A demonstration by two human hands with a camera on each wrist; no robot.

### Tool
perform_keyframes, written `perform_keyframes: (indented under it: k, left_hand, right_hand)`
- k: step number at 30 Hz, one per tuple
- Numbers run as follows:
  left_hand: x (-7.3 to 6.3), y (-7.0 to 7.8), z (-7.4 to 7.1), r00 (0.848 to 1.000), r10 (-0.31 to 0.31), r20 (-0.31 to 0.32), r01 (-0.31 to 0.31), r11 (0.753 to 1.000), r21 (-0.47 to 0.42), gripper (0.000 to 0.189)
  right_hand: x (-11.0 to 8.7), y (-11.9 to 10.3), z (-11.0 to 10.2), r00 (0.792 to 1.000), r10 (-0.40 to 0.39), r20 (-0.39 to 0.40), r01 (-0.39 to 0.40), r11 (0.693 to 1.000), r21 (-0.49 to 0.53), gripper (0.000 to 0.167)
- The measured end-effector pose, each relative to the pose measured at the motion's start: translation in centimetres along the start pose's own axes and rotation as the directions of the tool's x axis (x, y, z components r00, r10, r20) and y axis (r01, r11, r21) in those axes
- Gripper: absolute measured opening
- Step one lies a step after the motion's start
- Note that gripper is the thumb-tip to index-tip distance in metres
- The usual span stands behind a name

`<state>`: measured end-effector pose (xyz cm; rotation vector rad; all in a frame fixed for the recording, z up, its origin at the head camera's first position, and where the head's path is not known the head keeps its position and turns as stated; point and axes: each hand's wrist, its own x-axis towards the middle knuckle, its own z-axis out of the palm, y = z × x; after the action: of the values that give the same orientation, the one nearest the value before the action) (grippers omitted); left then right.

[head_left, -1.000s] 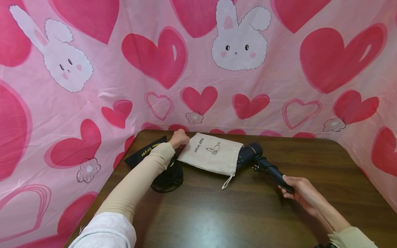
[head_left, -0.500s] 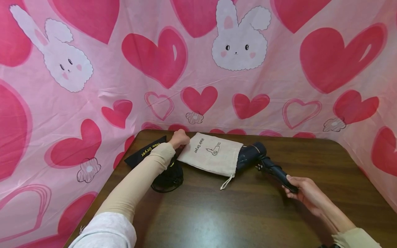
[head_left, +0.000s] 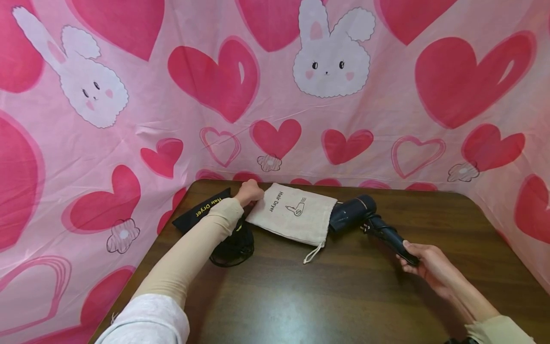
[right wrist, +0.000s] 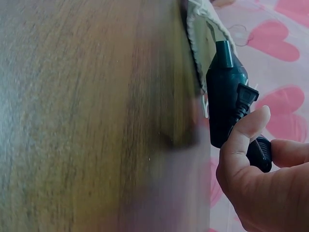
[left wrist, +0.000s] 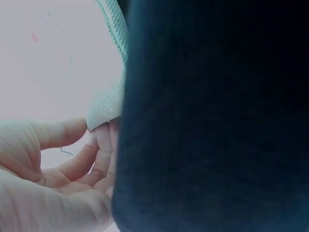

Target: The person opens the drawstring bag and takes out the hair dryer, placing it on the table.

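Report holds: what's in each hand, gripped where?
Right hand: dryer, by the handle's free end. Left hand: bag, pinched at a closed-end corner.

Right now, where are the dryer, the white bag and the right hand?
Dryer (head_left: 353, 212): head view, on its barrel.
White bag (head_left: 292, 215): head view, middle of its printed side.
Right hand (head_left: 430, 265): head view, middle of the hand.
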<state>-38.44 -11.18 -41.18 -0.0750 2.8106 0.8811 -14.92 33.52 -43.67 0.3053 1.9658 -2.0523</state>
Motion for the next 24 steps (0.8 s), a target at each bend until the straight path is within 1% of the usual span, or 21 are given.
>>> perform_keyframes:
  k: [2,6,14,20,24]
  left_hand:
    - [0.2,0.0,0.1,1.000,-0.008,0.006,0.008,1.000,0.004,0.012]
    - [0.4,0.0,0.3,1.000,-0.020,0.020,0.020,1.000,0.013,0.012]
    - [0.4,0.1,0.6,0.999,0.002,0.040,-0.004,0.999,0.043,0.021]
    - [-0.2,0.5,0.7,0.998,0.016,0.068,-0.022,0.997,0.080,0.023]
    - [-0.9,0.9,0.7,0.996,0.051,0.077,-0.060,0.991,0.122,0.023]
  right_hand:
    - [0.0,0.0,-0.2,1.000,-0.003,-0.007,0.003,1.000,0.016,0.033]
    - [0.0,-0.1,-0.4,1.000,-0.004,-0.011,0.004,0.999,0.033,0.031]
    - [-0.1,-0.3,-0.8,1.000,-0.012,-0.016,0.013,0.999,0.053,0.028]
    - [-0.2,-0.2,-1.3,0.999,-0.031,-0.012,0.032,0.996,0.080,0.028]
    - [-0.3,-0.2,-1.6,0.999,-0.030,-0.012,0.031,0.994,0.103,0.028]
